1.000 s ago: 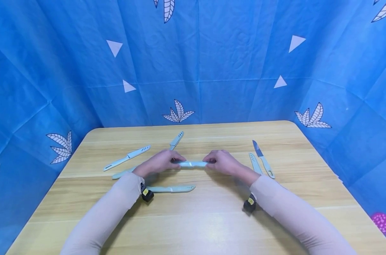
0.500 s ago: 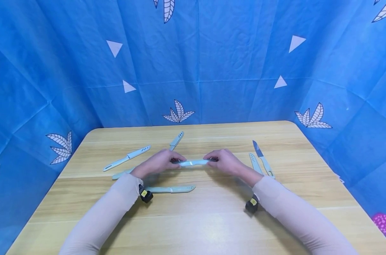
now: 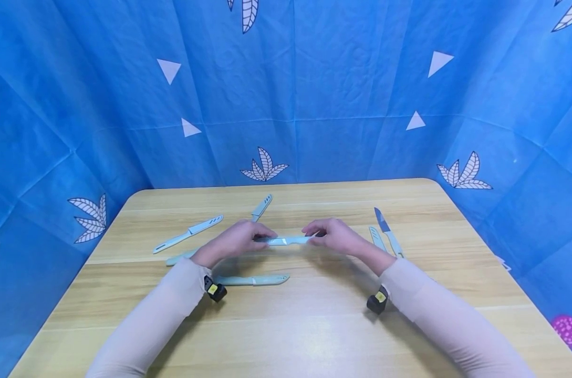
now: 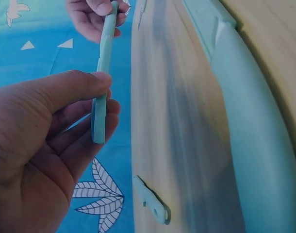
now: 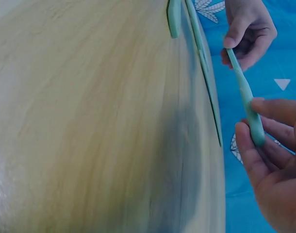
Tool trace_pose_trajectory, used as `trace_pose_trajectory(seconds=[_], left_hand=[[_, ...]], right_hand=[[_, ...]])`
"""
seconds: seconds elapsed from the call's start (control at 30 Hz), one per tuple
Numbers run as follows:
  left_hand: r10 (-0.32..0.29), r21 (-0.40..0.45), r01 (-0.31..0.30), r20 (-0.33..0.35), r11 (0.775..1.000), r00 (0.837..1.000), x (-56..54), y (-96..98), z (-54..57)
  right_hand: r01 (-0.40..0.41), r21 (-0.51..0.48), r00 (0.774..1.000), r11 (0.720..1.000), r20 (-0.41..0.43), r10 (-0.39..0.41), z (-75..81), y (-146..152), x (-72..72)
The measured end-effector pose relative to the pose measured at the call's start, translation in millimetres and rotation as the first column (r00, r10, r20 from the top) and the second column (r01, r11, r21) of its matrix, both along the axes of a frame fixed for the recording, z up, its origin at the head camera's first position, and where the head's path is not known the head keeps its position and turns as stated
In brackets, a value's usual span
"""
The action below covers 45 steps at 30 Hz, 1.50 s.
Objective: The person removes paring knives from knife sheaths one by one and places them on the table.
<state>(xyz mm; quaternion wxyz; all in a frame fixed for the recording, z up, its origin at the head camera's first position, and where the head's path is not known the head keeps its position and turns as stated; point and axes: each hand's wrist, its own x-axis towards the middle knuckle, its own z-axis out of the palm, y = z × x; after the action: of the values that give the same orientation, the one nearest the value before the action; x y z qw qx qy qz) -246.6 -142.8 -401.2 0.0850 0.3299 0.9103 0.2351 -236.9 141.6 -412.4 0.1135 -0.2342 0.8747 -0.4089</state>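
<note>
A mint-green sheathed knife [image 3: 286, 241] is held sideways above the table between both hands. My left hand [image 3: 244, 237] pinches its sheath end between thumb and fingers, as the left wrist view also shows on the knife [image 4: 102, 114]. At the opposite end, my right hand [image 3: 332, 236] holds the rounded handle [image 5: 255, 127] with thumb and fingertips. A pale joint line crosses the knife midway between the hands. Just in front of the left hand lies another sheathed knife [image 3: 255, 281], its left end hidden by the wrist.
On the left of the wooden table [image 3: 314, 336] lie a sheathed knife [image 3: 188, 234] and a green piece [image 3: 179, 259] partly under the forearm. A slotted sheath [image 3: 262, 207] shows behind the left hand. To the right are an unsheathed knife [image 3: 388, 232] and an empty sheath [image 3: 377, 239].
My right hand and wrist have shifted slightly right, and the right fingers have altered their hold at the handle end. The left hand and the knives on the table stay nearly put.
</note>
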Motion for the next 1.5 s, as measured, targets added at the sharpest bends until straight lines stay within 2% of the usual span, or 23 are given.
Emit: trace_pose_trajectory(seconds=[0.1, 0.3, 0.47, 0.57, 0.87, 1.0, 1.13, 1.27, 1.5], left_hand=[[-0.03, -0.005, 0.03, -0.031, 1.0, 0.999, 1.8, 1.0, 3.0], [-0.079, -0.005, 0.079, -0.051, 0.997, 0.996, 6.0, 1.5, 7.3], [-0.124, -0.006, 0.124, -0.062, 0.992, 0.99, 10.9, 2.5, 10.9], [-0.139, -0.009, 0.139, -0.075, 0.99, 0.987, 13.2, 4.1, 12.0], [-0.131, 0.012, 0.132, -0.067, 0.991, 0.989, 17.4, 9.4, 9.8], [-0.119, 0.031, 0.121, -0.052, 0.992, 0.992, 19.6, 10.7, 8.1], [-0.099, 0.064, 0.098, 0.009, 0.993, 0.995, 21.6, 11.3, 7.2], [-0.081, 0.131, 0.065, 0.121, 0.989, 0.989, 23.9, 11.1, 6.8], [-0.026, 0.255, -0.056, 0.307, 0.965, 0.951, 26.5, 7.3, 4.3]], right_hand=[[-0.018, -0.033, 0.998, 0.999, 0.057, 0.02, 3.3, 0.8, 0.5], [-0.041, -0.09, 0.986, 0.995, 0.159, 0.055, 5.3, 2.6, 0.8], [-0.075, -0.143, 0.954, 0.987, 0.277, 0.113, 6.9, 2.2, 3.4], [-0.091, -0.156, 0.939, 0.984, 0.314, 0.137, 7.3, 1.4, 5.6], [-0.137, -0.176, 0.913, 0.975, 0.359, 0.194, 4.7, -1.5, 7.5], [-0.147, -0.182, 0.893, 0.972, 0.397, 0.21, 4.7, -2.4, 9.6], [-0.163, -0.192, 0.875, 0.968, 0.424, 0.232, 4.9, -2.0, 11.1], [-0.174, -0.196, 0.86, 0.965, 0.447, 0.246, 4.9, -1.3, 11.1], [-0.184, -0.216, 0.843, 0.959, 0.467, 0.267, 8.3, -1.8, 12.3]])
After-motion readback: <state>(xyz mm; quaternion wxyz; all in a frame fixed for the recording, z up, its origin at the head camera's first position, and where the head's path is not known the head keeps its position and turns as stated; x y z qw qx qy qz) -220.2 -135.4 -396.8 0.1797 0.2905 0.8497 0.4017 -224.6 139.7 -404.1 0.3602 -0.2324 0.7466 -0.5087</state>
